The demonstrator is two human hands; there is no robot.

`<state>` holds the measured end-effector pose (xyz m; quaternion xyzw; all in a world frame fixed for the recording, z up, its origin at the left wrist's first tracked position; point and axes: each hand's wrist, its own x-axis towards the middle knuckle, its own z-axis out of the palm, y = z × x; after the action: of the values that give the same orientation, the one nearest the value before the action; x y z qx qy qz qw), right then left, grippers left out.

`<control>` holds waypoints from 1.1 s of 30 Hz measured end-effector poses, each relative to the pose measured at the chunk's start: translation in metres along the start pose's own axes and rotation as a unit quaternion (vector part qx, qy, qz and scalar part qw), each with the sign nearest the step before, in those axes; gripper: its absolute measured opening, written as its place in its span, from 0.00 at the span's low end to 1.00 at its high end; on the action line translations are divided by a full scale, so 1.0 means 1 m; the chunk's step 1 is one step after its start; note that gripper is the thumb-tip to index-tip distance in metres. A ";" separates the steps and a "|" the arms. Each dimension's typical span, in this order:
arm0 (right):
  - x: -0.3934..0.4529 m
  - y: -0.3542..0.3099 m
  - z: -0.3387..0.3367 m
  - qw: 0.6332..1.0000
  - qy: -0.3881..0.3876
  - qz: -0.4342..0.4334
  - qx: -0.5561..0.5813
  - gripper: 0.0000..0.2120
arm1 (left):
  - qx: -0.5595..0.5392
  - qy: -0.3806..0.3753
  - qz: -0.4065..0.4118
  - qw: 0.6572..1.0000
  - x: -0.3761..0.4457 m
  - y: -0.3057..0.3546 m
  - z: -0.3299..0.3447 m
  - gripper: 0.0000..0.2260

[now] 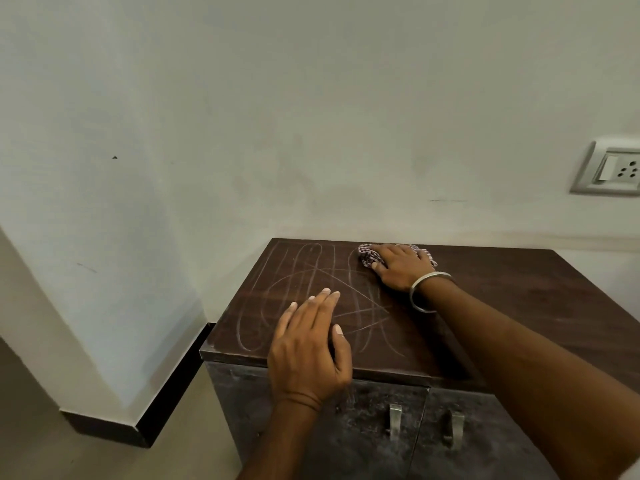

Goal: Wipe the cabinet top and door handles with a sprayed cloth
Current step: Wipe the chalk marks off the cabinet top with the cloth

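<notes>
Chalky scrawls cover most of the cabinet top, where the right hand presses the cloth flat at the back edge (left hand hovering open, empty), door handles apparently unwiped.

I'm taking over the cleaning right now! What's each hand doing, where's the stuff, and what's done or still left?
Right hand: pressing the cloth flat on the cabinet top, at the back near the wall.
Left hand: open, holding nothing, above the front edge of the top.
Chalky scribbles cover the left part of the top, so wiping there is not finished.
Two door handles on the front are untouched; the doors look dusty.
Left: clear the scribbles, then wipe both handles.
</notes>
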<state>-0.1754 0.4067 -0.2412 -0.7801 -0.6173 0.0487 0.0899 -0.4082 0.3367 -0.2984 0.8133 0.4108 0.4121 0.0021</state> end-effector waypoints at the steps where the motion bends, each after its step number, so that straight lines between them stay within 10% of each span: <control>1: -0.003 0.005 -0.001 1.000 0.002 0.000 0.003 0.24 | -0.001 0.001 -0.001 1.000 0.000 0.000 0.000 0.22; 33: -0.080 0.046 -0.008 0.998 0.027 0.044 -0.019 0.24 | 0.002 0.003 -0.005 1.000 0.000 0.000 0.000 0.22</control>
<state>-0.1488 0.3177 -0.2456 -0.8090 -0.5807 0.0196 0.0892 -0.4084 0.3361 -0.2982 0.8101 0.4156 0.4136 0.0019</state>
